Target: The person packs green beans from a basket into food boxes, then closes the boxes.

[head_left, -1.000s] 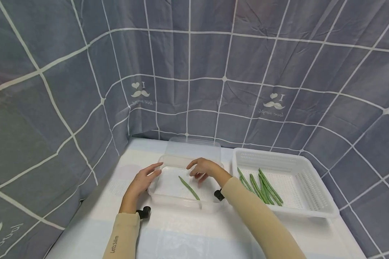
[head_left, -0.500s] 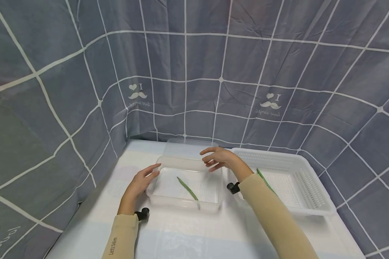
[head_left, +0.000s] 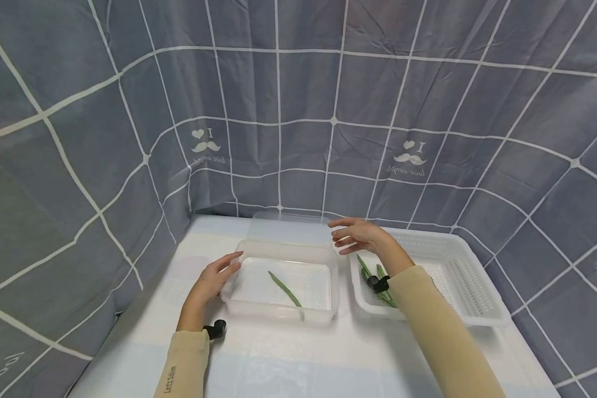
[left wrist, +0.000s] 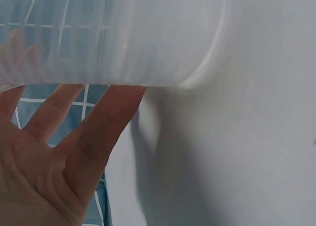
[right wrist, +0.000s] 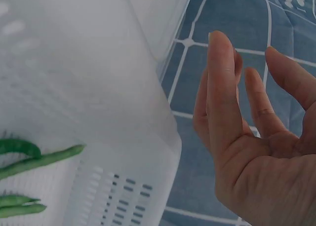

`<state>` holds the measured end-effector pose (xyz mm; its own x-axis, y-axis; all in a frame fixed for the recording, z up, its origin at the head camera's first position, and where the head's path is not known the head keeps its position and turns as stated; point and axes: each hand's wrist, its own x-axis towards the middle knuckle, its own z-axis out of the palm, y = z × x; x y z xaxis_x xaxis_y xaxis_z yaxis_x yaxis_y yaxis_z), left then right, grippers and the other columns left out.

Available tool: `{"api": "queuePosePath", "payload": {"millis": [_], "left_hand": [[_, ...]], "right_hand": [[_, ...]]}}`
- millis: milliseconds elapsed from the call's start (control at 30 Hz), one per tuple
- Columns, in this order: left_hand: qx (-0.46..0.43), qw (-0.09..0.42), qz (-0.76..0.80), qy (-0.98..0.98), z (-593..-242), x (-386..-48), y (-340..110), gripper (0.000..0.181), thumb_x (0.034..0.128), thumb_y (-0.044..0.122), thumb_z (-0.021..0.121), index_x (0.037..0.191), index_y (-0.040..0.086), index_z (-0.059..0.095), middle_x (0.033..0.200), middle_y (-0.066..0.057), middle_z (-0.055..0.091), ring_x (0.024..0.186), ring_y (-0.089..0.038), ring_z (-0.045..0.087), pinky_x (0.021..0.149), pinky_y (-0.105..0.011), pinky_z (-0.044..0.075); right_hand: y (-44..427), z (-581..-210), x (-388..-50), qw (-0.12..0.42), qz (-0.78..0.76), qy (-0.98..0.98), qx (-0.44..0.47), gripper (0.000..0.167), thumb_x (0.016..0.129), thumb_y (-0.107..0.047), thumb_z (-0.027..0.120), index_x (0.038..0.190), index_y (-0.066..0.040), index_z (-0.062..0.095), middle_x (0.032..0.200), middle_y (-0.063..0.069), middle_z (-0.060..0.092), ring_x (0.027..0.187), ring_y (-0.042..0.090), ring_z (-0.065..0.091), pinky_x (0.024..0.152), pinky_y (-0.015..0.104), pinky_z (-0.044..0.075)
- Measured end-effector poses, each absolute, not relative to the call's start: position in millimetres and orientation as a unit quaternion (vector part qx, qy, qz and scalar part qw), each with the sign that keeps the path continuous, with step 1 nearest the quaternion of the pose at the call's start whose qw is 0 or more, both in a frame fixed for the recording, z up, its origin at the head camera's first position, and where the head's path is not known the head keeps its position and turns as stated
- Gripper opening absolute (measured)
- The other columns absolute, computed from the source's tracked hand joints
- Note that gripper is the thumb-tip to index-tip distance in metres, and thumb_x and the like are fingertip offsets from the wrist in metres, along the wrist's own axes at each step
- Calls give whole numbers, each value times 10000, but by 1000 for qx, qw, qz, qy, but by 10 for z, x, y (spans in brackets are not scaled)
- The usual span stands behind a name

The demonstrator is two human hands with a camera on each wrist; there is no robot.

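Observation:
A single green bean (head_left: 284, 288) lies slanted in the clear plastic container (head_left: 278, 310). My left hand (head_left: 210, 281) rests against the container's left side with loosely spread fingers; in the left wrist view, the fingers (left wrist: 106, 120) meet the clear wall. With nothing in it, my right hand (head_left: 360, 235) hovers over the left back corner of a white perforated basket (head_left: 477, 271). Its fingers (right wrist: 222, 83) are relaxed and apart in the right wrist view. Several green beans (right wrist: 42, 162) lie in the basket, partly hidden by the right wrist in the head view.
Behind the container lies a clear lid (head_left: 291, 225) on the white and pale blue table (head_left: 278, 354). A grey curtain (head_left: 258, 143) with white grid lines encloses the back and sides.
My right hand has moved from above the container rightward and back to the basket's corner. My left hand stays at the container, and the bean in it lies as before.

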<state>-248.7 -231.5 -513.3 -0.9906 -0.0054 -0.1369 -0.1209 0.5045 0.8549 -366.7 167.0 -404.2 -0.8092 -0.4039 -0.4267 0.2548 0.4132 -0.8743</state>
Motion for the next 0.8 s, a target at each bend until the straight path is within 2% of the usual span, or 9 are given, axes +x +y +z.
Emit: {"api": "queuePosePath", "payload": {"millis": [67,200,300,533,800], "left_hand": [[-34,58,494,867,-5134,-2486,-2315,561,1106,476,534,1614,245,477,1711,-267,325,1582,-530,291,1222,-738,311],[-32,58,492,868,-5126,-2481,-2310,551,1109,450,542,1612,234,480,1707,-277,324,1579,-536,292,1212,-741,322],[-34,62,494,866,-5113,-2476,-2307,533,1112,418,546,1609,236,484,1708,-278,321,1578,-539,290,1209,-744,324],[-32,58,493,867,-5123,-2491,-2314,524,1120,404,531,1611,229,481,1704,-278,331,1580,-534,292,1214,-744,316],[-33,61,496,866,-5139,-2505,-2330,531,1121,413,528,1617,232,472,1710,-270,324,1585,-530,283,1229,-739,294]], "right_hand": [[1742,-4030,-3679,302,-540,784,-44,570,1073,-135,628,1614,-114,452,1506,256,549,1193,317,707,876,361,654],[1915,-4018,-3704,295,-546,783,-35,576,1072,-132,629,1616,-99,443,1307,143,656,1019,188,746,881,370,653],[2059,-4005,-3711,291,-551,782,-28,573,1073,-126,622,1614,-88,439,1202,80,667,945,138,740,884,371,651],[2378,-4016,-3719,283,-554,783,-20,621,1080,-113,602,1649,-65,359,1296,142,641,945,119,737,892,352,645],[2707,-4097,-3670,280,-556,783,-4,646,1084,-121,603,1656,-23,319,1137,23,703,931,102,736,898,343,638]]}}
